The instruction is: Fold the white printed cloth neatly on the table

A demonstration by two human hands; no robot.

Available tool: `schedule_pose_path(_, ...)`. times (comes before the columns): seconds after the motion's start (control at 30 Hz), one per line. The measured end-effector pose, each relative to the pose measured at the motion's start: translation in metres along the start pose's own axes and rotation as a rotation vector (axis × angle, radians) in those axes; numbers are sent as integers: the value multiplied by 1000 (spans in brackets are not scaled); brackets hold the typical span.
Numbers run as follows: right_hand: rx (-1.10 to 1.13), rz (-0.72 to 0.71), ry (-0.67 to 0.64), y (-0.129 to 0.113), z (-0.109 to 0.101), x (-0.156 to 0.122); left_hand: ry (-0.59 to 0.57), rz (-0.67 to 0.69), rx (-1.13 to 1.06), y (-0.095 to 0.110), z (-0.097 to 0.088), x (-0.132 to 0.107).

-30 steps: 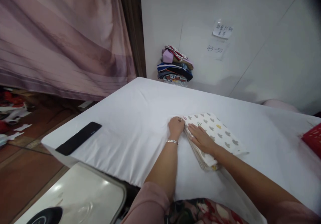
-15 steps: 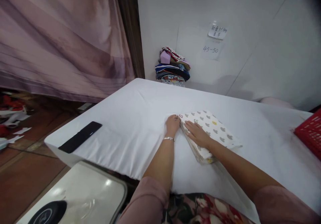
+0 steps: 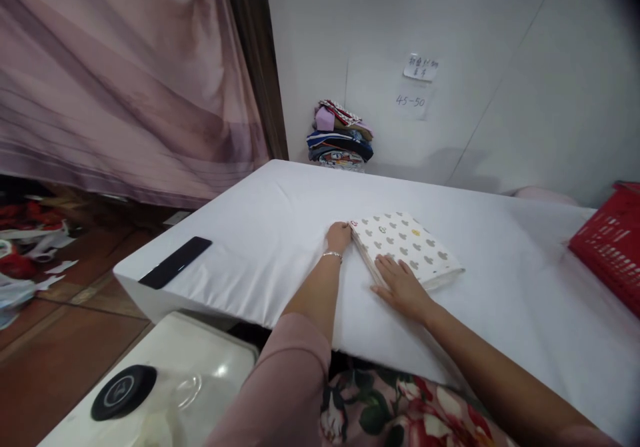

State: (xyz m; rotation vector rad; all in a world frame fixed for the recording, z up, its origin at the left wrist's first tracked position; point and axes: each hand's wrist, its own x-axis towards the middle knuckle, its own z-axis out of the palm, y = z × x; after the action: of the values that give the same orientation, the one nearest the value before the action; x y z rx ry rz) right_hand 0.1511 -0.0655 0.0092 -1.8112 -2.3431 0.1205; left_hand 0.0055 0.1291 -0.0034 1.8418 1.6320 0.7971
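A folded white cloth (image 3: pixel 400 240) printed with grey shapes and a few coloured ones lies on the white-covered table (image 3: pixel 500 280). My left hand (image 3: pixel 339 235), with a bracelet at its wrist, has its fingers closed on the cloth's far left corner; the fingertips are partly hidden. Flat on the near edge of the cloth rests my right hand (image 3: pixel 403 289), its fingers stretched out and the thumb apart.
A dark flat panel (image 3: pixel 175 263) is at the table's left end. Folded fabrics (image 3: pixel 340 137) are stacked by the wall, and a red plastic basket (image 3: pixel 613 247) stands at the right. Near left is a white surface (image 3: pixel 210 347) with a black round object (image 3: pixel 123 391).
My right hand has slid toward the cloth's near edge. The cloth's near part, which jutted toward me, now lies evenly folded. The camera view has shifted slightly.
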Motion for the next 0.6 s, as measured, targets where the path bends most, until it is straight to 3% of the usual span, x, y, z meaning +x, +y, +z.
schedule_pose_path(0.13,-100,-7,69,-3,11,-8,-54,-25,26,6,-17,4)
schedule_pose_path(0.27,-115,-21,76,-4,11,-6,53,42,48,21,-29,-14)
schedule_pose_path(0.33,-120,-19,80,-5,9,-5,73,191,79,26,-26,-31)
schedule_pose_path(0.43,-137,-5,84,-8,7,-6,-60,431,205,26,-14,-57)
schedule_pose_path(0.5,-151,-1,96,-11,8,-8,-140,446,255,22,-6,-68)
schedule_pose_path(0.6,-163,-9,149,-13,16,-17,-163,415,256,15,0,-73)
